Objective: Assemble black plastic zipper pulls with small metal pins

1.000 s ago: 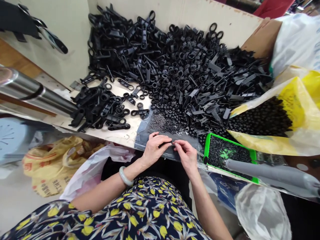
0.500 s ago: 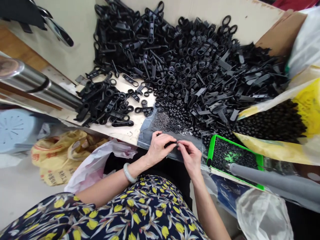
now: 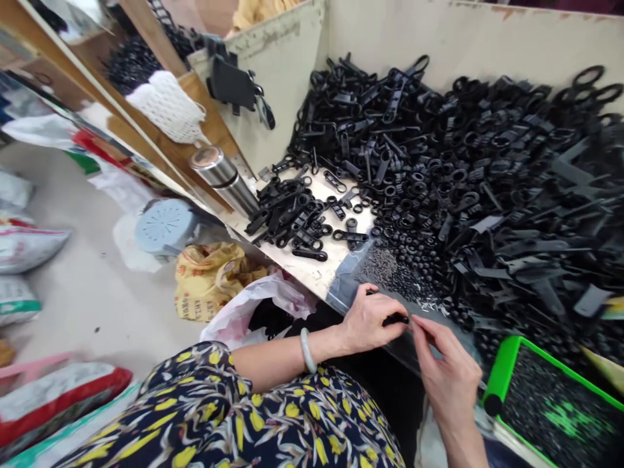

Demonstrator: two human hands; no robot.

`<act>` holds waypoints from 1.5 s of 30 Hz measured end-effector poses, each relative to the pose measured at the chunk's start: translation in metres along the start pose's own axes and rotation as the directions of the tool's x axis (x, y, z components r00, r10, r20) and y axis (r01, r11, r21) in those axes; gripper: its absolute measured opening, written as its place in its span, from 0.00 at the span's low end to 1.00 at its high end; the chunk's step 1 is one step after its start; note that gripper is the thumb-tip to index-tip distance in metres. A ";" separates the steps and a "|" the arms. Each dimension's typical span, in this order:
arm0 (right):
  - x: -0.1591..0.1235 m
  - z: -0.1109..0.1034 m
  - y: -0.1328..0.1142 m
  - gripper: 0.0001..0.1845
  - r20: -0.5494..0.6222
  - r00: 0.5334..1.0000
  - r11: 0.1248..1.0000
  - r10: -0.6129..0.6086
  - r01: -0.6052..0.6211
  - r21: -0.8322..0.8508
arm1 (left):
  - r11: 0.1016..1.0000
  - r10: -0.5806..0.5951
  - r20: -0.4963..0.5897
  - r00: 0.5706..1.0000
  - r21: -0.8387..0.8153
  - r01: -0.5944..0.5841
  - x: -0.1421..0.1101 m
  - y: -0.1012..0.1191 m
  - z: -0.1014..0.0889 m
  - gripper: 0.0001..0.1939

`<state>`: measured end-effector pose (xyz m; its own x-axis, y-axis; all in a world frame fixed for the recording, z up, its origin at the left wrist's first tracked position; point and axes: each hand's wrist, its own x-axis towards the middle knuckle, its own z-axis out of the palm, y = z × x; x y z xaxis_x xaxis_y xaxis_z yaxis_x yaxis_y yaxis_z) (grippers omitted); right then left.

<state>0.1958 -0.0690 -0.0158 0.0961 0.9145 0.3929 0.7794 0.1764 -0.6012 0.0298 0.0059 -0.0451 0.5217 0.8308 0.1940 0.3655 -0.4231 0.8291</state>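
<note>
My left hand (image 3: 374,320), with a pale bangle on the wrist, is closed around a black plastic part (image 3: 396,318), most of it hidden by the fingers. Fingertips of my right hand (image 3: 446,361) pinch together at the end of that part; whatever lies between them is too small to make out. Both hands meet over the table's front edge. Just beyond them, small grey pins (image 3: 379,268) and black beads (image 3: 414,250) lie on a dark cloth (image 3: 348,286). A green tray (image 3: 507,367) of tiny black pieces stands right of my right hand.
A large heap of black plastic parts (image 3: 487,175) fills the back and right. Black assembled-looking pieces (image 3: 292,214) are piled at left beside a steel flask (image 3: 221,179). Below the edge hang a white plastic bag (image 3: 234,312) and a yellow sack (image 3: 207,273); a blue stool (image 3: 164,224) stands farther left.
The camera view has swung to the left, so the table contents appear farther right and more floor shows. Both hands stay together at the black part, in much the same pose.
</note>
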 end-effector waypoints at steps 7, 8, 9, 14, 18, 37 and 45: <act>-0.001 0.007 -0.006 0.08 0.013 0.994 0.989 0.110 -0.110 0.095 | 0.997 0.071 0.000 0.997 0.003 -0.071 -0.004 -0.004 -0.004 0.07; -0.001 0.007 -0.008 0.08 0.025 0.989 0.980 0.143 -0.145 0.135 | 0.998 0.069 0.002 0.998 0.002 -0.069 -0.006 -0.002 -0.006 0.08; -0.001 0.007 -0.010 0.07 0.036 0.983 0.969 0.179 -0.182 0.166 | 0.998 0.060 0.001 0.998 0.007 -0.060 -0.006 -0.001 -0.008 0.08; 0.003 0.003 -0.005 0.07 0.043 0.944 0.889 0.328 -0.324 0.323 | 0.997 0.071 -0.008 0.997 0.005 -0.071 -0.002 0.002 -0.012 0.05; 0.006 -0.004 -0.006 0.06 0.009 0.960 0.925 0.281 -0.273 0.265 | 0.997 0.080 -0.041 0.996 0.005 -0.080 -0.002 0.002 -0.009 0.03; 0.012 -0.001 -0.009 0.09 0.121 0.990 0.996 0.075 -0.080 0.034 | 0.996 0.072 -0.034 0.997 0.053 -0.070 -0.007 -0.005 -0.004 0.06; 0.006 0.003 -0.009 0.12 0.094 0.991 0.989 -0.097 0.107 -0.099 | 0.993 0.110 -0.069 0.992 0.041 -0.107 -0.006 -0.002 -0.006 0.05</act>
<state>0.1871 -0.0643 -0.0100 -0.0388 0.9231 0.3825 0.8428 0.2359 -0.4837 0.0208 0.0036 -0.0444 0.5045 0.8021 0.3196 0.3391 -0.5244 0.7810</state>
